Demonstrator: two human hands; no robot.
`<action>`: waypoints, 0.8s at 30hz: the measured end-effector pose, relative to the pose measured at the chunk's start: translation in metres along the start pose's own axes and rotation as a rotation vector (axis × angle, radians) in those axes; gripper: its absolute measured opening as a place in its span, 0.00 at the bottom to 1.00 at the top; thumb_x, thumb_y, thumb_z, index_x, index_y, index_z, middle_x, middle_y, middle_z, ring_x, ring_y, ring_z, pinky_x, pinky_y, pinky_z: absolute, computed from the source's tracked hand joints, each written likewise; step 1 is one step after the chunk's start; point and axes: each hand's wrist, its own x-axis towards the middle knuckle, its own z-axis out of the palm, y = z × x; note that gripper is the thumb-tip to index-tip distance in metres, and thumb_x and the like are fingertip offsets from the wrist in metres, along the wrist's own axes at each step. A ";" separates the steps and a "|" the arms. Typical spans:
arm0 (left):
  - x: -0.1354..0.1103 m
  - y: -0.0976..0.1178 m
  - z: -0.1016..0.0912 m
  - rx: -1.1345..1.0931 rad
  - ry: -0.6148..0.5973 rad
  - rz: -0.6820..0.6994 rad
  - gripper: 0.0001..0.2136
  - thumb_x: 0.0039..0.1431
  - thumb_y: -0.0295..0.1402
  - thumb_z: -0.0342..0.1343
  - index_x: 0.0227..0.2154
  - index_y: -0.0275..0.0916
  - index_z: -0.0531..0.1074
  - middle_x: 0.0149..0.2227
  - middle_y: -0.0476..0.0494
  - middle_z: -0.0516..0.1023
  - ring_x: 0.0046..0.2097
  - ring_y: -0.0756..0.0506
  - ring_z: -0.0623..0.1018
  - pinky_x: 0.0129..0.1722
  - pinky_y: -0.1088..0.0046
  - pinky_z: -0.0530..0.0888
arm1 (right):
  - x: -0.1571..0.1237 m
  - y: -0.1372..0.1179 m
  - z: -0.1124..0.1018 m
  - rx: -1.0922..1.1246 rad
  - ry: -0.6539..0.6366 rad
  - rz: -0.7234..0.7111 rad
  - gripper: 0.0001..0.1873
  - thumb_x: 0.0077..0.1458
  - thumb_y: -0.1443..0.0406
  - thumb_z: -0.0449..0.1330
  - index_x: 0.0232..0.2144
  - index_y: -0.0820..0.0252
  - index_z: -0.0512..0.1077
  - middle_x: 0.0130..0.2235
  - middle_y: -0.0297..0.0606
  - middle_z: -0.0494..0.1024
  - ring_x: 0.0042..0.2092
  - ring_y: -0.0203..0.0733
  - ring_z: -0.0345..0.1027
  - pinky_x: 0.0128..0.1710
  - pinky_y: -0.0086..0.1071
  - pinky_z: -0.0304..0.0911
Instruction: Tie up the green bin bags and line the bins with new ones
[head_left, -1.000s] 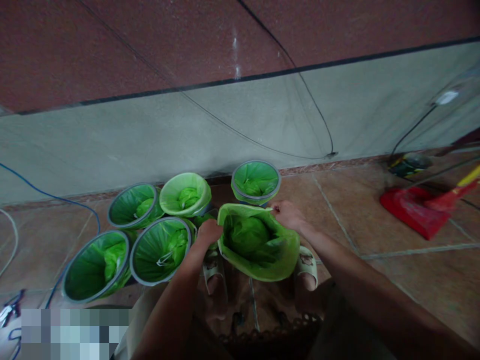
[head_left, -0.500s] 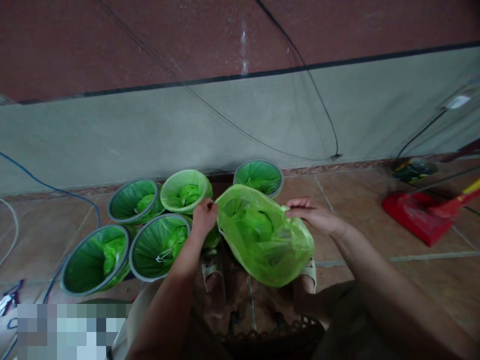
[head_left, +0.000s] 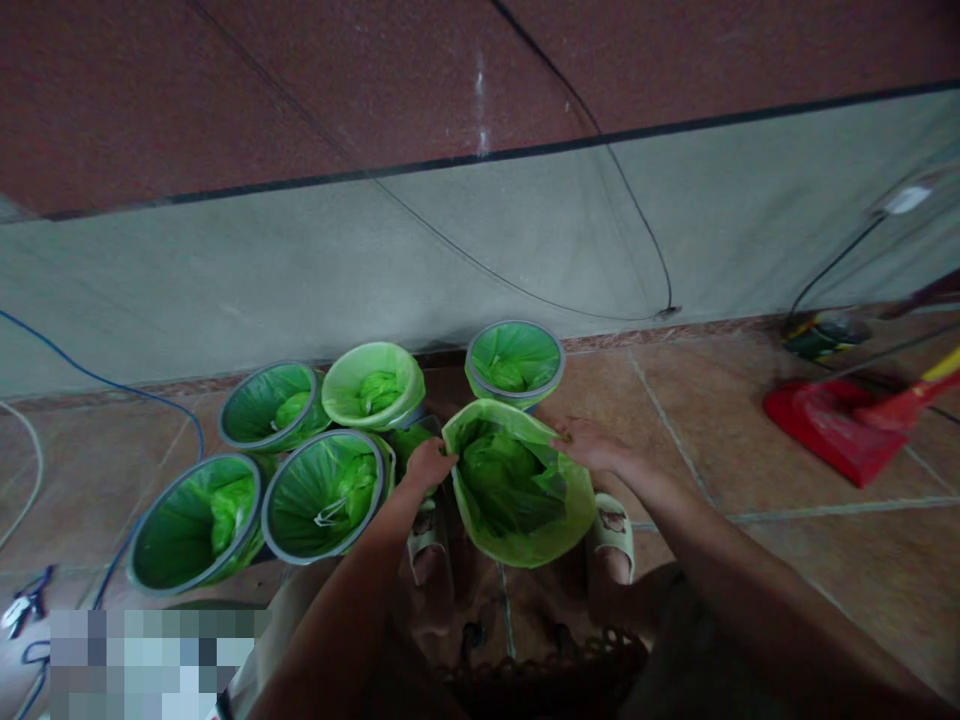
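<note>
Between my feet a green garbage bag [head_left: 525,535] hangs with its mouth spread wide, more green plastic bunched inside it. A bin under it is mostly hidden by the bag. My left hand [head_left: 429,465] pinches the bag's left rim. On the far right side of the rim, my right hand [head_left: 592,442] grips the same bag with bent fingers. Just beyond stands a lined bin with a grey rim [head_left: 516,330]. To the left of my left hand are several more bins lined in green, among them one with a grey ring [head_left: 271,510] and one with the bag folded over its edge [head_left: 373,350].
A red dustpan [head_left: 825,430] lies on the tiled floor at right, near a dark green and yellow object [head_left: 825,335]. Blue cable [head_left: 150,395] crosses the left side. Black cable [head_left: 637,210] hangs down the wall. My slippers [head_left: 615,522] flank the bag.
Both hands have moved down with the bag. Its mouth sits lower and nearer the floor, and the grey-rimmed bin behind it shows more fully.
</note>
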 end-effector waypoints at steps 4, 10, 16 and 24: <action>-0.003 0.003 -0.004 0.051 0.033 -0.044 0.13 0.57 0.30 0.53 0.44 0.39 0.77 0.46 0.40 0.80 0.48 0.44 0.78 0.44 0.73 0.70 | 0.003 -0.006 0.011 -0.013 0.006 0.037 0.16 0.59 0.60 0.56 0.46 0.61 0.75 0.46 0.45 0.79 0.46 0.46 0.73 0.42 0.31 0.64; 0.000 0.003 -0.007 0.157 0.059 -0.077 0.14 0.60 0.30 0.49 0.41 0.37 0.79 0.44 0.36 0.81 0.49 0.41 0.78 0.45 0.70 0.71 | -0.001 -0.010 -0.004 -0.061 0.107 0.107 0.15 0.57 0.65 0.52 0.37 0.61 0.79 0.41 0.48 0.81 0.42 0.48 0.75 0.38 0.32 0.63; 0.003 -0.007 -0.019 0.172 0.094 -0.069 0.14 0.60 0.34 0.52 0.44 0.33 0.76 0.41 0.27 0.80 0.51 0.35 0.77 0.47 0.65 0.71 | -0.010 0.000 -0.028 -0.025 0.257 0.285 0.18 0.56 0.64 0.52 0.39 0.58 0.81 0.40 0.47 0.82 0.44 0.49 0.76 0.35 0.29 0.64; -0.001 -0.003 -0.020 0.060 0.140 -0.125 0.15 0.61 0.34 0.51 0.48 0.32 0.70 0.43 0.27 0.79 0.48 0.36 0.79 0.46 0.65 0.72 | -0.004 0.001 -0.012 -0.049 0.160 0.312 0.19 0.56 0.63 0.52 0.41 0.61 0.80 0.42 0.52 0.81 0.46 0.52 0.76 0.40 0.34 0.67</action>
